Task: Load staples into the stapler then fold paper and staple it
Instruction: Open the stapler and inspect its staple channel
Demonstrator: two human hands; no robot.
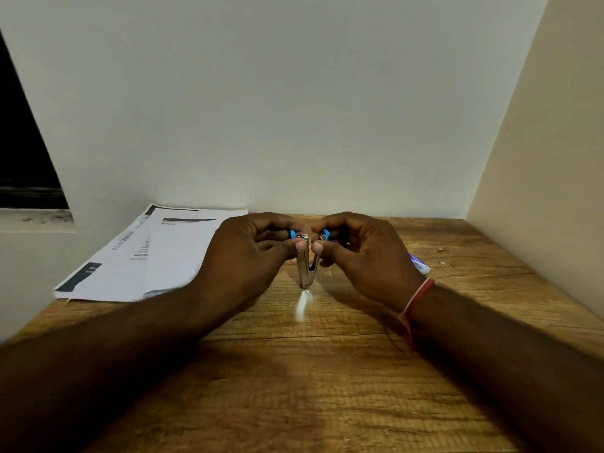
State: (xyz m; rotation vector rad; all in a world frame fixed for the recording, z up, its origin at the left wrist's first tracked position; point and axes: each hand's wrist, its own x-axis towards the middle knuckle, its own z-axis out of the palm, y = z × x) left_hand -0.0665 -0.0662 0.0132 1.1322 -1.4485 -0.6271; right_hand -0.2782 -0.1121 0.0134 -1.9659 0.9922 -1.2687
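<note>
Stapler (306, 268), silver with blue ends, V-open, pinched in fingers (300, 246) of left hand (248, 256) and right hand (362, 256).

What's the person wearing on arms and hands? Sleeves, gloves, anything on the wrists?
No sleeves in view and no gloves on the left hand or the right hand. I can see no rings or watch. The only thing worn is a thin thread band round the right wrist, red with a paler strand alongside.
</note>
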